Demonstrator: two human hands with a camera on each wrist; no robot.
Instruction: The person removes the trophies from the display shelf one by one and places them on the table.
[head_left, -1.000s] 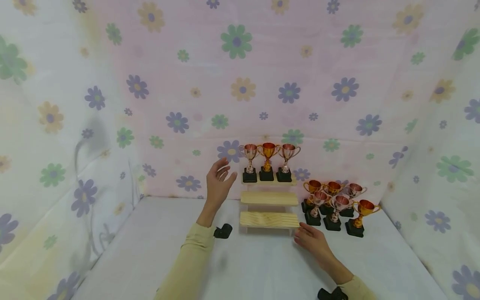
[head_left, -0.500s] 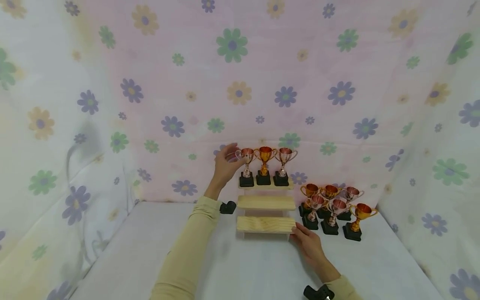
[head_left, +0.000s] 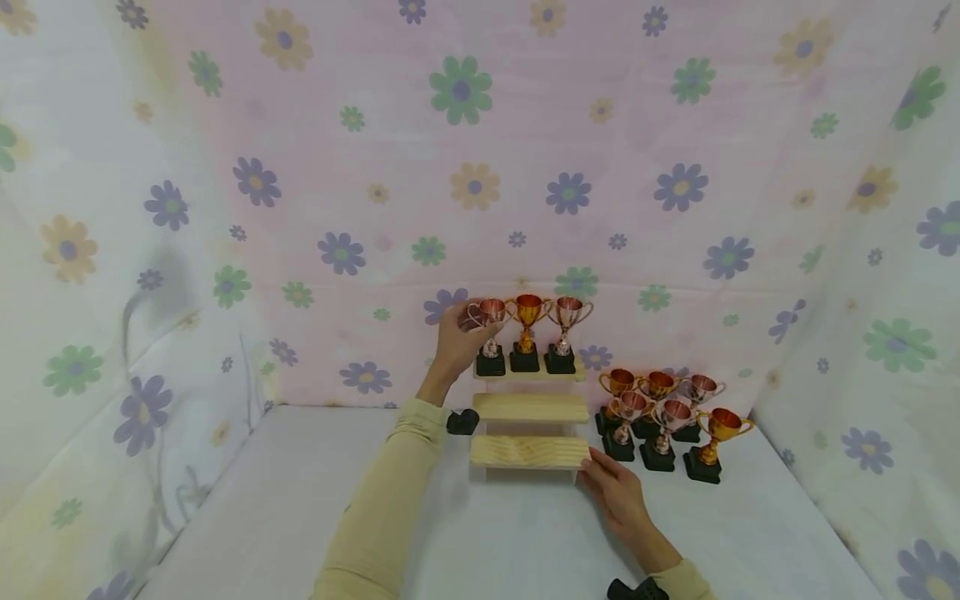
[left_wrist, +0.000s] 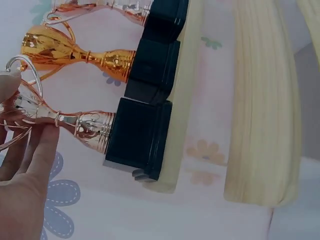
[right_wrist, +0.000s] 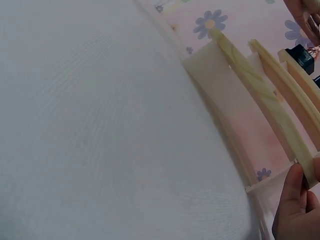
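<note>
A three-tier wooden stand (head_left: 528,451) holds three small trophy cups on its top board, each on a black base. My left hand (head_left: 453,343) grips the leftmost one, a rose-gold trophy (left_wrist: 95,130), with thumb and fingers around its cup by the handles. Its base rests on the top board, overhanging the left end slightly. Beside it stand a gold trophy (head_left: 527,329) and another rose-gold trophy (head_left: 564,333). Low on the right, my right hand (head_left: 621,498) pinches the right end of the bottom board (right_wrist: 270,105) between thumb and fingers.
Several more gold and rose-gold trophies (head_left: 662,425) stand grouped on the white table (head_left: 315,500), right of the stand. The middle board (head_left: 531,407) bears nothing. A flower-patterned cloth (head_left: 360,167) closes off the back and sides. Black camera mounts sit at both wrists.
My left hand has moved right and closed around the leftmost trophy. My right hand has come onto the bottom board's right end. The head view has shifted slightly.
</note>
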